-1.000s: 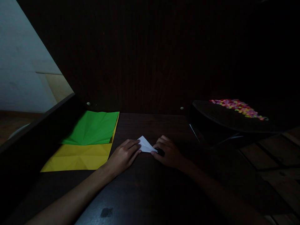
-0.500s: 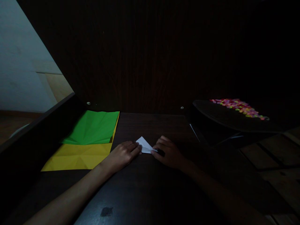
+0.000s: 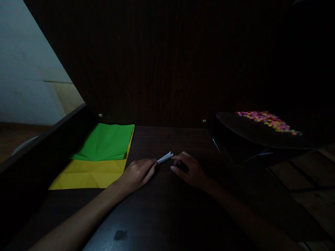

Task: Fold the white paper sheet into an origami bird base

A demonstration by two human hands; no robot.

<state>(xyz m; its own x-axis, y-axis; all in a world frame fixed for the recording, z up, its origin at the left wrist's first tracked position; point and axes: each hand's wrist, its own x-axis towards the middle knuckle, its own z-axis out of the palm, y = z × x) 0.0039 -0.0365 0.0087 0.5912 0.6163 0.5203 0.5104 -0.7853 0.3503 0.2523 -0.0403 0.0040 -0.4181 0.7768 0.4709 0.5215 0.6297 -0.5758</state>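
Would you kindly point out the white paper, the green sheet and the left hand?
White paper (image 3: 165, 157), head view, middle of the folded piece.
Green sheet (image 3: 106, 142), head view, its centre.
Left hand (image 3: 138, 172), head view, back of the hand.

1. Your left hand (image 3: 137, 173) lies palm down, its fingers stretched forward and pressed together, with the forearm reaching in from the lower left.
2. Your right hand (image 3: 188, 169) is loosely curled, index finger and thumb extended.

Small white folded paper (image 3: 165, 157); narrow, tilted up off the dark table (image 3: 167, 209).
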